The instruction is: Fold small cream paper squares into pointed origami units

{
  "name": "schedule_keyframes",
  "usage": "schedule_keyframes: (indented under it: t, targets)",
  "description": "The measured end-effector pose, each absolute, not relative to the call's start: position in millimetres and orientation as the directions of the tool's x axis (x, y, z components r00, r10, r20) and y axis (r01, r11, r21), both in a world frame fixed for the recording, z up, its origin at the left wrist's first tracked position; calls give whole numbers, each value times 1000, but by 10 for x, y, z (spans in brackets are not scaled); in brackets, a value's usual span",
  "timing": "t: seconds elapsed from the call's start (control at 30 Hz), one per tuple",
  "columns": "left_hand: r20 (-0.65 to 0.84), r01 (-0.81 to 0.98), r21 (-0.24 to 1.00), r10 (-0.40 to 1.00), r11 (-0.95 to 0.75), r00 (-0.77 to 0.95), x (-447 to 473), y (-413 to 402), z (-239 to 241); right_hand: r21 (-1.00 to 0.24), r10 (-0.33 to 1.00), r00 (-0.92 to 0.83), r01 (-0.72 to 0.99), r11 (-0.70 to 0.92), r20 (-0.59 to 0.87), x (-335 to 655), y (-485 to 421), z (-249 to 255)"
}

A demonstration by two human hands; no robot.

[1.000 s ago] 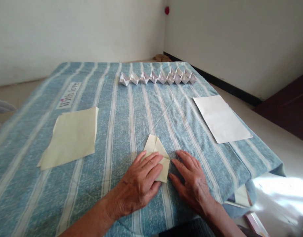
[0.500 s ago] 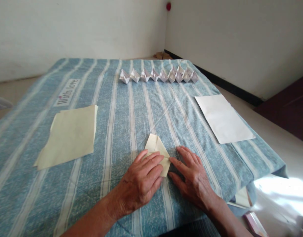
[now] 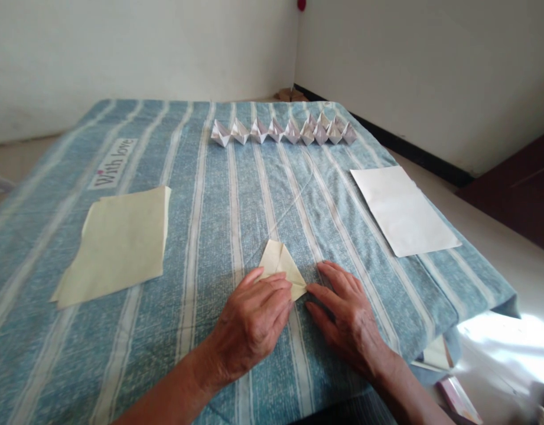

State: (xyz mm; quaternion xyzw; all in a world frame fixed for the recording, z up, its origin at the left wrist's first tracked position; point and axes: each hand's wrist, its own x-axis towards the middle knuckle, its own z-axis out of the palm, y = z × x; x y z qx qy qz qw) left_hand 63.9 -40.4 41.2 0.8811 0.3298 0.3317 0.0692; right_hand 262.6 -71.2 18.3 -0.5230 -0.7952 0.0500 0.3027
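A small cream sheet of folded paper (image 3: pixel 276 260) lies on the striped cloth in front of me, its narrow end pointing away and creases running across it. Over its near left part lies my left hand (image 3: pixel 256 316), fingers together and bent, gripping and pressing the near edge, which is mostly hidden beneath them. At the paper's right corner, the index fingertip of my right hand (image 3: pixel 345 316) touches it. The other right fingers are spread and rest on the cloth.
Yellowish paper sheets (image 3: pixel 121 245) lie to the left, below a "With love" label (image 3: pixel 113 163). White paper (image 3: pixel 404 211) lies at right, near the edge of the table cloth (image 3: pixel 218 206). Several folded paper boats (image 3: pixel 275 131) stand in a row at the back.
The near flap of the cream paper has been turned up under my left fingers, so less paper shows on the near side. My right hand has hardly moved.
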Motion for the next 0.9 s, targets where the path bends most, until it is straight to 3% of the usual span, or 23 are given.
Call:
schedule_keyframes:
  t: [0.9]
  targets:
    - [546, 532, 396, 658, -748, 519, 608, -389, 347, -441, 868, -260, 777, 448, 424, 2575, -556, 211]
